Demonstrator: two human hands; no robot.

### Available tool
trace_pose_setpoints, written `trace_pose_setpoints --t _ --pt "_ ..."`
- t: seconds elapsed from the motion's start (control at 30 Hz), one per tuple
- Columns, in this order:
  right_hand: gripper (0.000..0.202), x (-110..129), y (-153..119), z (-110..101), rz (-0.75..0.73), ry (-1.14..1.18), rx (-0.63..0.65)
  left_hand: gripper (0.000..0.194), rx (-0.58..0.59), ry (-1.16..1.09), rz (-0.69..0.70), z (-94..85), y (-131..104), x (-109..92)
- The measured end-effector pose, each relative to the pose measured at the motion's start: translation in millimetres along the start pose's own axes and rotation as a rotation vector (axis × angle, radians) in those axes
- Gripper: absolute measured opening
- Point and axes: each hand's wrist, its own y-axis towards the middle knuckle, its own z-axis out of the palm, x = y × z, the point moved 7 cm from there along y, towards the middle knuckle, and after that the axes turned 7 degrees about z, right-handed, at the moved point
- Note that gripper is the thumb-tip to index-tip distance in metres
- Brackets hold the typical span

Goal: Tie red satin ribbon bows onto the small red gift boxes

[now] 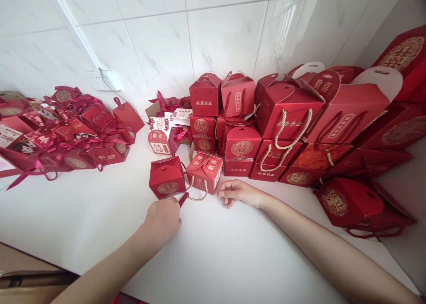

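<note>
My left hand point(164, 219) is closed in a fist, with a dark red strip point(183, 199) sticking out past its fingers. Just beyond it sits a small red gift box point(166, 179) with a gold round emblem. Beside that box, a lighter red box point(204, 173) with a twisted gold rope handle point(199, 199) stands on the white table point(226, 255). My right hand point(239, 192) rests on the table right of this box, its fingers loosely bent and somewhat apart, with nothing visible in them. The left fingertips are partly hidden behind the hand.
Stacked red gift boxes point(289, 113) line the wall at centre and right. One red box point(362, 202) lies near the right edge. A heap of ribboned red boxes point(73, 131) fills the left. Behind it are a wall socket point(103, 80) and cable.
</note>
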Motion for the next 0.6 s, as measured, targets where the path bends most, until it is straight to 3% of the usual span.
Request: trace_pose_setpoints --t 0.1,0.17,0.27,0.33,0.37,0.47,0.53,0.6 --pt "0.042 0.7 0.8 -0.3 -0.005 0.002 0.008 0.018 -0.014 -0.018 0.023 3.9 2.1 2.7" --pt "0.042 0.8 1.1 -0.4 -0.009 0.002 0.011 0.012 -0.004 -0.06 0.126 -4.5 -3.5 1.8" --pt "0.042 0.8 1.5 -0.1 -0.018 0.0 0.019 0.01 0.07 -0.194 0.352 -32.7 -20.7 0.0" --pt "0.042 0.9 1.7 0.0 -0.024 0.0 0.026 0.013 0.113 -0.362 0.391 -60.2 -31.5 7.9" --pt "0.041 1.0 1.7 -0.1 -0.028 0.0 0.028 0.017 0.04 -0.394 0.377 -80.1 -34.1 15.7" --pt "0.039 1.0 1.7 -0.8 -0.033 0.001 0.029 0.033 -0.471 -0.25 0.182 -150.8 -37.3 51.4" --pt "0.038 0.4 1.8 -1.4 -0.033 0.0 0.027 0.032 -0.754 -0.183 0.056 -183.3 -35.2 70.7" --pt "0.039 -0.4 2.3 -2.0 -0.033 -0.001 0.026 0.023 -0.707 -0.185 0.065 -190.5 -10.2 77.8"
